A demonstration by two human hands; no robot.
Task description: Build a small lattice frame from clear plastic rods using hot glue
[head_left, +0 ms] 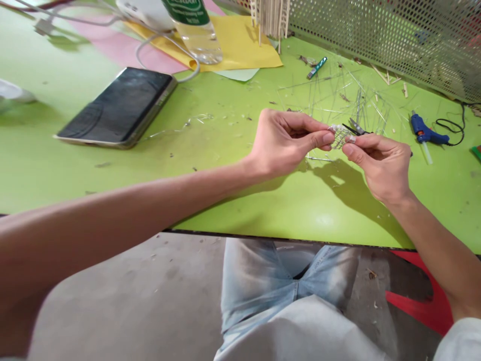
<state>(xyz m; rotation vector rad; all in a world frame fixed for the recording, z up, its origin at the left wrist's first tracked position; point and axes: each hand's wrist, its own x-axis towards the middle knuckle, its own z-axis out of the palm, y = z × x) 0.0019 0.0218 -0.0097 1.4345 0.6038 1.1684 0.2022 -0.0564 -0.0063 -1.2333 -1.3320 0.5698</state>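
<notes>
My left hand (285, 143) and my right hand (379, 165) meet above the green table (240, 195), and each pinches one side of a small lattice of thin glued sticks (340, 136) between thumb and fingers. A small black-handled cutting tool (356, 127) sits just behind the lattice, touching my right fingers. I cannot tell whether either hand holds it. Loose thin sticks and scraps (338, 98) lie on the table beyond my hands.
A blue hot glue gun (424, 133) with a black cord lies to the right. A dark smartphone (116, 108), a water bottle (199, 37) on yellow paper (244, 50), a white cable, and a perforated metal screen (387, 40) surround the work area.
</notes>
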